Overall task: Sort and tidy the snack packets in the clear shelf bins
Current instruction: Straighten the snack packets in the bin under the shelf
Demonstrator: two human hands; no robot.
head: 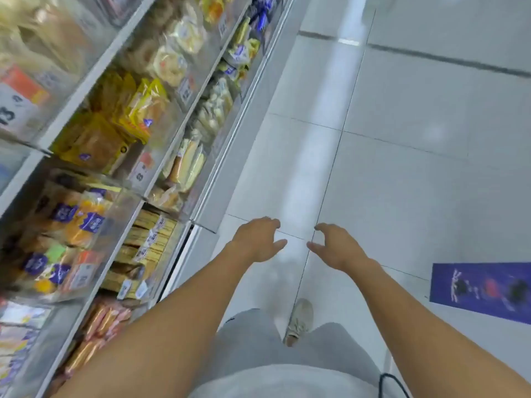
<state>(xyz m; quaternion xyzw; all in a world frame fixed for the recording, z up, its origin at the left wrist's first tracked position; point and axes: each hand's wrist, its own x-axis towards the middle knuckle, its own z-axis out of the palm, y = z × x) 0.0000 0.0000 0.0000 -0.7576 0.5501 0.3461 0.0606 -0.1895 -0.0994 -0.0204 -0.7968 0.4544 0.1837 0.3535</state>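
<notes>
Both arms are held out over the white tiled floor [402,116], away from the shelving. The left hand [260,239] is seen with its fingers loosely spread and slightly curled, and nothing is held in it. The right hand [336,245] is likewise loosely spread, thumb and fingers apart, with nothing between them. The two hands are near each other but apart, thumbs turned towards one another.

The snack packets [140,110] are found to the left, stacked in the clear shelf bins [184,130] that run in tiers along the aisle. Yellow packets are seen in a middle bin, pale round ones further along, and packets with purple labels [86,222] in a nearer bin. Price tags [140,170] are fixed to the bin fronts; the print is too blurred to be read.

Grey trousers and one light shoe [300,320] are seen below the hands. A purple sticker [482,291] is laid flat on the floor at the right.
</notes>
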